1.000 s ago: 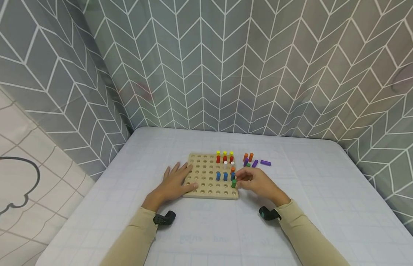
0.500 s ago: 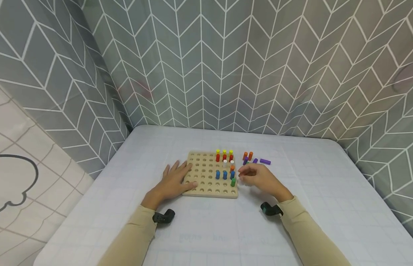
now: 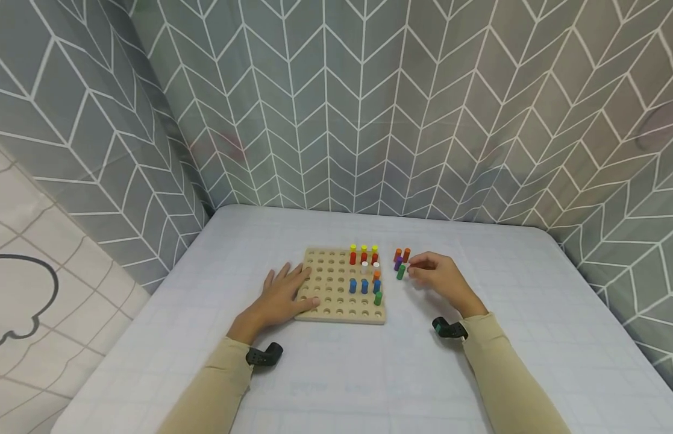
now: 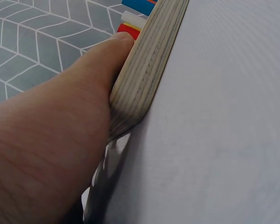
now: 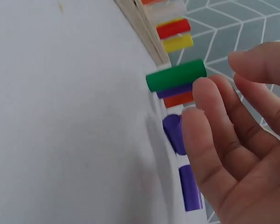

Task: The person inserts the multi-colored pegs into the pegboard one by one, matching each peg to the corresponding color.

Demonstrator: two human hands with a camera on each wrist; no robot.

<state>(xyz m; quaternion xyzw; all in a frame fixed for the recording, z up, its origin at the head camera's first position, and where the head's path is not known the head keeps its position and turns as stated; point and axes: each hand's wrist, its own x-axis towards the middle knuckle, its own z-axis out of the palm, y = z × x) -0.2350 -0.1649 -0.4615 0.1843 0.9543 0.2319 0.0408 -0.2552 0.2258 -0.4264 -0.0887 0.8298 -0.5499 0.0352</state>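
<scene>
My left hand rests spread on the left edge of a wooden pegboard, thumb lying over the front part. The board's right side bears upright pegs: yellow, red, white, orange, blue and one green peg. Off the board's right side, my right hand hovers beside a loose green peg standing upright on the table. In the right wrist view, thumb and fingers are bent and apart, with nothing between them.
Behind the loose green peg stand a purple peg and two orange pegs. Purple pegs lie near the right hand. A white cloth covers the table; a patterned grey curtain hangs behind it.
My right hand has moved right and away from the green peg on the board, toward the loose pegs. The left hand stays on the board.
</scene>
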